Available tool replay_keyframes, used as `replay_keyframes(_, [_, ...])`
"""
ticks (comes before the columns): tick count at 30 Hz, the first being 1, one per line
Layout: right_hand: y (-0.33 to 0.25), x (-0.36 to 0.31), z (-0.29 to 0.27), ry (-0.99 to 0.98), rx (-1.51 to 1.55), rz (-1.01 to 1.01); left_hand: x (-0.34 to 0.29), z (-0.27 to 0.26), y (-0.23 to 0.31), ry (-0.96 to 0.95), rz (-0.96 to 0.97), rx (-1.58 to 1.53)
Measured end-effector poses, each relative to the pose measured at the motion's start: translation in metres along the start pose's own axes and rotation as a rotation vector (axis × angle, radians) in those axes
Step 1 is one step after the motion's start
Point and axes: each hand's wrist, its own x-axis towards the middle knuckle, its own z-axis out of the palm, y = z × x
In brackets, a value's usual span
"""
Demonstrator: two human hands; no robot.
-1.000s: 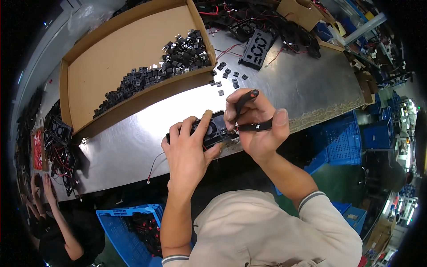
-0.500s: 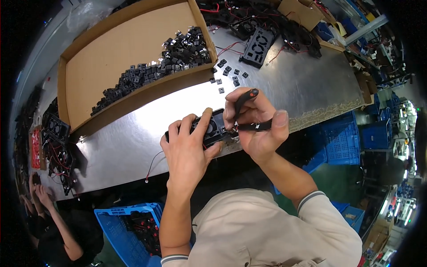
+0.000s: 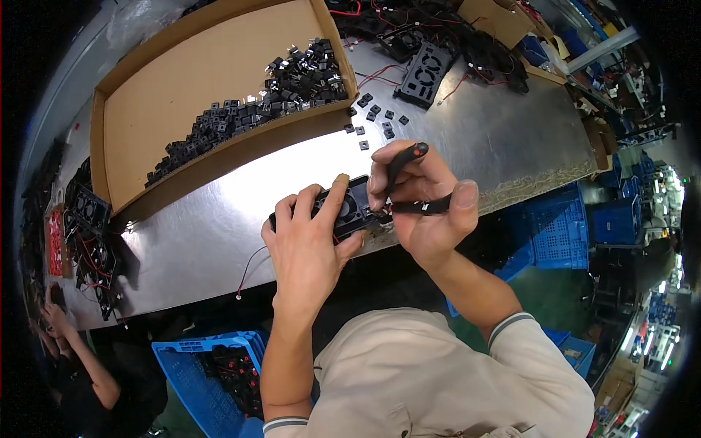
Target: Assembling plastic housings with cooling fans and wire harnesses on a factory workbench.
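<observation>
My left hand (image 3: 301,241) is closed over a black plastic fan housing (image 3: 353,207) at the near edge of the metal bench, pressing it down with fingers on top. Part of a round fan shows beside the forefinger. A thin cable with a small white connector (image 3: 239,297) hangs from the bench edge near that hand. In my right hand (image 3: 432,237) are small pliers with black handles (image 3: 400,165), the handles spread apart. Their jaws meet the housing's right end, where the exact contact is too small to make out.
A shallow cardboard tray (image 3: 146,84) holds many small black parts; several loose black pieces (image 3: 374,111) lie beside it. Behind stand a black slotted housing (image 3: 426,74) and wired assemblies. Blue crates (image 3: 561,232) are below the bench. A co-worker's arm (image 3: 91,365) is at left.
Both hands, the pliers and the fan housing stay in nearly the same place. The right thumb shifts very slightly. The co-worker's arm at left moves a little.
</observation>
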Motion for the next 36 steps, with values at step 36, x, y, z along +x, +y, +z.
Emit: replay_keyframes(36, [-0.011, -0.008, 0.013, -0.012, -0.161, 0.017, 0.0, -0.002, 0.002, -0.002, 0.006, 0.041])
